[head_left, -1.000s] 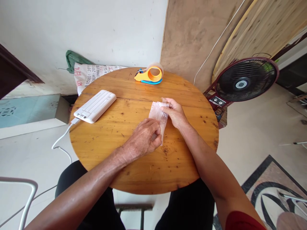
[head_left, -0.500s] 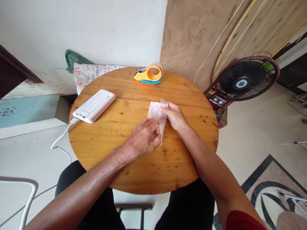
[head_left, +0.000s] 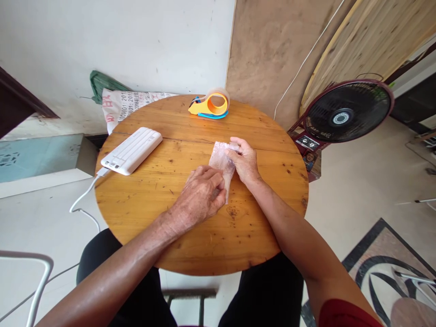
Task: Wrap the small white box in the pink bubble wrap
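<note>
A small piece of pinkish, clear bubble wrap lies over the middle of the round wooden table, between my two hands. My right hand grips its upper right edge, thumb on top and fingers behind. My left hand is closed on the lower left part of the wrap, its knuckles hiding where the fingers meet it. Whether anything is wrapped inside I cannot tell.
An orange and blue tape dispenser with a tape roll stands at the table's far edge. On the left lies a white power bank with a cable plugged in. A floor fan stands right of the wooden table.
My right hand's fingers have lifted and shifted slightly at the wrap's upper right edge. My left hand stays closed on the wrap's lower part. The view has shifted a little.
</note>
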The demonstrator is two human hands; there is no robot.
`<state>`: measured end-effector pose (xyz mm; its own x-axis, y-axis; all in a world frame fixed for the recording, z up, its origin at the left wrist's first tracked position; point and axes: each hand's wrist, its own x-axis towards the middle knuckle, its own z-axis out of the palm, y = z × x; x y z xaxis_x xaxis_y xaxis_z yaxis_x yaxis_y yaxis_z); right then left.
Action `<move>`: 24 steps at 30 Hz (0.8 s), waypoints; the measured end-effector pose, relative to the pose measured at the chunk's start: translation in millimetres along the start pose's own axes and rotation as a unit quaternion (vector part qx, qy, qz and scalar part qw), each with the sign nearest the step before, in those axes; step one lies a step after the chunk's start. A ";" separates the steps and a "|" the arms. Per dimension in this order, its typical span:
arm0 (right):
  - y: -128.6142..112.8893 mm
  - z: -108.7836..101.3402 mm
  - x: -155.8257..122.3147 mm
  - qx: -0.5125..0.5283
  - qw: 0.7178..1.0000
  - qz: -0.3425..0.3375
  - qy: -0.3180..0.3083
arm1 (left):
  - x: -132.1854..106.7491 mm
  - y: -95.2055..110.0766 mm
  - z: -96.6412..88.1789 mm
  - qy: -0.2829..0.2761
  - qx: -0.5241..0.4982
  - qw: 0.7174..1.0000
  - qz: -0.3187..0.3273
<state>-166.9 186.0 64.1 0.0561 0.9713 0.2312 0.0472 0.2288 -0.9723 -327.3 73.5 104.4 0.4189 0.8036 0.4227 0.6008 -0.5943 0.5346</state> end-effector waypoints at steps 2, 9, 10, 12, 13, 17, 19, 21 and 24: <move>-0.1 -0.5 1.7 0.006 1.000 -0.007 0.003 | 1.3 0.0 -0.2 0.000 -0.010 1.000 -0.003; -4.3 -1.6 2.6 -0.040 0.998 -0.039 -0.006 | 4.1 -5.7 1.7 -0.014 -0.029 0.999 -0.005; -7.6 -1.6 1.1 -0.044 0.998 -0.046 -0.006 | 3.7 -6.9 2.1 -0.016 -0.034 0.999 -0.009; -16.4 -1.6 -3.1 -0.044 0.997 -0.059 -0.015 | 3.1 -8.9 2.7 -0.020 -0.042 0.999 -0.019; -21.6 -1.8 -5.6 -0.043 0.997 -0.063 -0.025 | 2.9 -9.6 2.9 -0.020 -0.045 0.998 -0.025; -42.0 -3.3 -16.8 -0.071 0.993 -0.074 -0.053 | 3.3 -9.3 3.3 -0.024 -0.046 0.998 -0.040; -50.0 -3.6 -21.8 -0.089 0.992 -0.076 -0.056 | 3.4 -8.1 4.3 -0.020 -0.037 0.998 -0.050; -56.6 -2.9 -26.2 -0.097 0.990 -0.079 -0.060 | 2.8 -7.3 6.4 0.002 -0.017 0.998 -0.064; -63.9 -0.4 -31.8 -0.104 0.989 -0.078 -0.065 | 1.4 -7.3 10.8 0.045 0.014 0.996 -0.079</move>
<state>-171.3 140.4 118.9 -0.0955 0.9285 0.3589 0.2508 0.3714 -0.8940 -323.7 79.3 93.1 0.2555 0.8801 0.4003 0.6741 -0.4589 0.5788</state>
